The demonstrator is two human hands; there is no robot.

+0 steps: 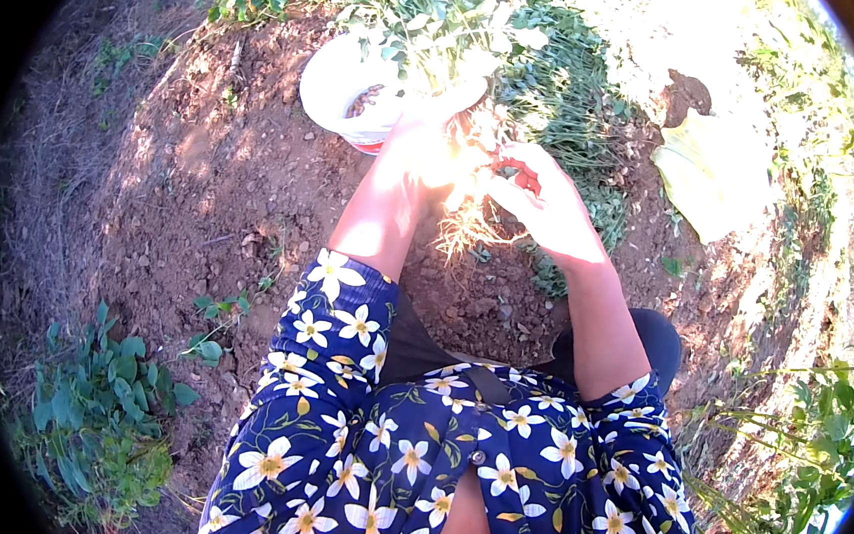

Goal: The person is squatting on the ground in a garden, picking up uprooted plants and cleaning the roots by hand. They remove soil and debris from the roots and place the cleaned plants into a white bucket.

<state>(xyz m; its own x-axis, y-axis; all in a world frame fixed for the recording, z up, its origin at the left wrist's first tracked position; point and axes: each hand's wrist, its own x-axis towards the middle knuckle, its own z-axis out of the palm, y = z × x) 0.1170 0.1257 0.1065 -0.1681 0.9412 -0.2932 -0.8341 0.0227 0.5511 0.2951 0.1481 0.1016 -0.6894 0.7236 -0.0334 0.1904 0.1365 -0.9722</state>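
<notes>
My left hand [430, 150], washed out by sunlight, grips a bunch of uprooted leafy plants [437, 42], which look like peanut plants. Their foliage points away from me and the thin, pale roots [467, 229] hang towards me. At the right side of the root mass is my right hand [534, 193], its thumb and fingers curled at the roots. Glare hides whether a pod is between those fingertips. Partly under the foliage stands a white basin [329, 82] with a red band low on its side. Small brown pods [363, 101] lie inside it.
A heap of pulled green plants [569, 90] lies beyond my right hand. Farther right, a pale yellowish sheet or sack [705, 176] rests on the ground in strong sun. Brown, cloddy soil [216, 168] surrounds me. Leafy plants grow at the lower left [109, 385] and lower right [819, 448].
</notes>
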